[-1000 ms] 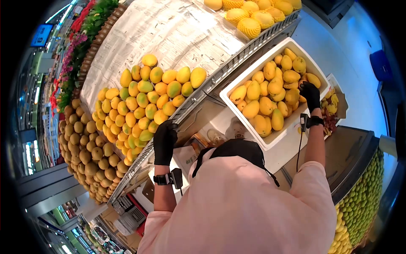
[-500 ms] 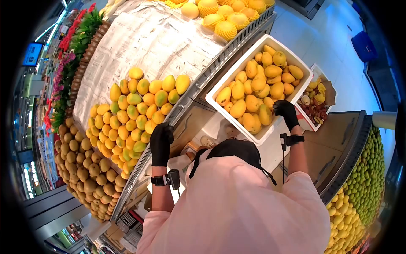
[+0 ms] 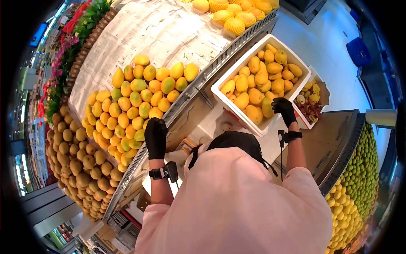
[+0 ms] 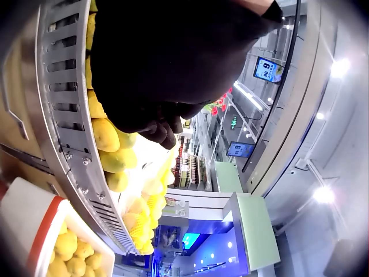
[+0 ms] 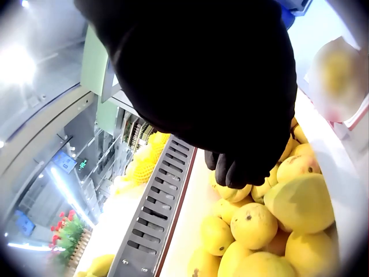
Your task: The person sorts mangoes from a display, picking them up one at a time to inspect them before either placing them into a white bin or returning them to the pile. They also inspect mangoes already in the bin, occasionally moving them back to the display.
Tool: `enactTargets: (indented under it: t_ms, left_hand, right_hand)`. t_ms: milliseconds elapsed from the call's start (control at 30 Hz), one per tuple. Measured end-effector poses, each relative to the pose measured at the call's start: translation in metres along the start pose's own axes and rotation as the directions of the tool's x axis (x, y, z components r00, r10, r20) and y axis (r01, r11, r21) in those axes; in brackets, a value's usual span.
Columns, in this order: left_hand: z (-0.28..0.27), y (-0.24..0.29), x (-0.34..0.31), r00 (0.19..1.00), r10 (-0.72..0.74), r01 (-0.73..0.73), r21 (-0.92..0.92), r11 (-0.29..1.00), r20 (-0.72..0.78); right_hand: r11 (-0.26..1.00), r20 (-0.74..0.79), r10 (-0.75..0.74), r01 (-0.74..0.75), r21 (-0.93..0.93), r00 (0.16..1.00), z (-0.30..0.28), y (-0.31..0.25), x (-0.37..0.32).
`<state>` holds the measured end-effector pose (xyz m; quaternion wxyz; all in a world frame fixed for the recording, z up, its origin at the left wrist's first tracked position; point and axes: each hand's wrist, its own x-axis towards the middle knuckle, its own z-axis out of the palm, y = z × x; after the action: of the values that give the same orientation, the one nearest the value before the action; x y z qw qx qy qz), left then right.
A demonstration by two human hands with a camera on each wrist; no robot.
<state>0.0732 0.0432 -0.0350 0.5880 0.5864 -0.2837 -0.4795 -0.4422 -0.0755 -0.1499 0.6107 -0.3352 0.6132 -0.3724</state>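
A white foam box [image 3: 220, 86] of yellow mangoes [image 3: 256, 95] stands beside the display. My right hand [image 3: 284, 111], black-gloved, is at the box's near right rim with bent fingers close to the mangoes. The right wrist view shows its fingertips [image 5: 230, 176] just over the mangoes [image 5: 253, 225], and no fruit shows in its grasp; the palm side is hidden. At the front edge of the display is my left hand [image 3: 155, 137], also gloved, its fingers loosely curled and holding nothing visible. Rows of yellow-green mangoes [image 3: 131, 106] lie just beyond it.
A slotted grey rail [image 3: 198, 84] edges the display, which is lined with pale sheeting [image 3: 144, 38]. Brown round fruit [image 3: 80, 165] is heaped at left, net-wrapped fruit [image 3: 234, 25] at the back. A smaller carton [image 3: 323, 93] of scraps sits right of the box.
My right hand has come back from the box's far right side to its near right rim. The left hand has stayed by the rail, shifting slightly. The head view has shifted too.
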Motion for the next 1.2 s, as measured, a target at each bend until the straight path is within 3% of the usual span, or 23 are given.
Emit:
enactTargets:
  t_ms: [33, 133, 300, 400, 500, 567, 633, 767, 867, 900, 933, 1000, 1033, 1100, 1133, 1200]
  left_hand:
    - [-0.002, 0.004, -0.003, 0.993, 0.109, -0.117, 0.23, 0.966, 0.046]
    - [-0.026, 0.0, 0.003, 0.998, 0.066, -0.066, 0.021, 0.998, -0.006]
    - [-0.063, 0.0, -0.008, 0.977, 0.21, -0.208, -0.051, 0.977, 0.037]
    - [-0.083, 0.002, -0.014, 0.991, 0.126, -0.135, -0.556, 0.82, -0.055]
    - [-0.1, 0.0, -0.023, 0.948, 0.299, -0.301, 0.0, 0.954, -0.113]
    - [-0.115, -0.004, -0.03, 0.907, 0.396, -0.329, 0.346, 0.878, -0.141]
    - [-0.131, -0.01, -0.035, 0.852, 0.507, -0.324, 0.631, 0.705, -0.129]
    - [-0.158, -0.018, -0.039, 0.859, 0.493, -0.215, 0.779, 0.589, -0.136]
    - [-0.171, -0.005, -0.045, 0.856, 0.493, -0.195, 0.784, 0.589, -0.158]
    - [-0.174, -0.001, -0.046, 0.853, 0.496, -0.197, 0.779, 0.595, -0.163]
    - [-0.179, -0.003, -0.046, 0.852, 0.492, -0.213, 0.737, 0.641, -0.181]
    - [-0.188, -0.008, -0.046, 0.848, 0.483, -0.247, 0.643, 0.725, -0.218]
    - [-0.193, -0.014, -0.046, 0.88, 0.38, -0.295, 0.299, 0.907, -0.286]
    - [-0.201, -0.024, -0.05, 0.885, 0.323, -0.297, 0.128, 0.946, -0.337]
    - [-0.2, -0.026, -0.055, 0.853, 0.385, -0.268, 0.338, 0.902, -0.352]
    - [-0.202, -0.028, -0.056, 0.843, 0.409, -0.285, 0.355, 0.89, -0.348]
  right_hand:
    - [1.0, 0.012, 0.015, -0.015, 0.008, 1.0, 0.003, -0.004, -0.007]
    - [0.999, 0.009, 0.038, -0.038, 0.013, 0.999, 0.016, -0.012, -0.029]
    - [1.0, -0.001, 0.009, -0.009, -0.018, 1.0, 0.043, -0.018, -0.051]
    - [0.999, 0.107, -0.032, 0.034, -0.022, 0.994, 0.057, -0.012, -0.057]
    - [0.988, 0.119, 0.023, -0.004, -0.156, 0.993, 0.087, -0.015, -0.065]
    - [0.98, 0.209, 0.023, 0.019, -0.196, 0.978, 0.099, -0.011, -0.064]
    - [0.978, 0.279, 0.023, 0.036, -0.204, 0.96, 0.11, -0.005, -0.066]
    - [0.981, 0.35, 0.028, 0.041, -0.188, 0.936, 0.131, 0.002, -0.068]
    - [0.976, 0.391, -0.017, 0.101, -0.195, 0.92, 0.149, -0.004, -0.078]
    - [0.974, 0.349, 0.023, 0.058, -0.219, 0.937, 0.157, -0.008, -0.08]
    - [0.97, 0.303, 0.064, 0.012, -0.243, 0.951, 0.168, -0.015, -0.085]
    - [0.986, 0.298, 0.005, 0.044, -0.159, 0.954, 0.185, -0.022, -0.089]
    - [0.991, 0.293, -0.021, 0.057, -0.117, 0.956, 0.19, -0.023, -0.09]
    - [0.983, 0.301, -0.036, 0.089, -0.164, 0.953, 0.199, -0.03, -0.084]
    - [0.977, 0.309, -0.043, 0.106, -0.188, 0.95, 0.206, -0.036, -0.083]
    - [0.981, 0.3, -0.073, 0.123, -0.151, 0.951, 0.219, -0.049, -0.082]
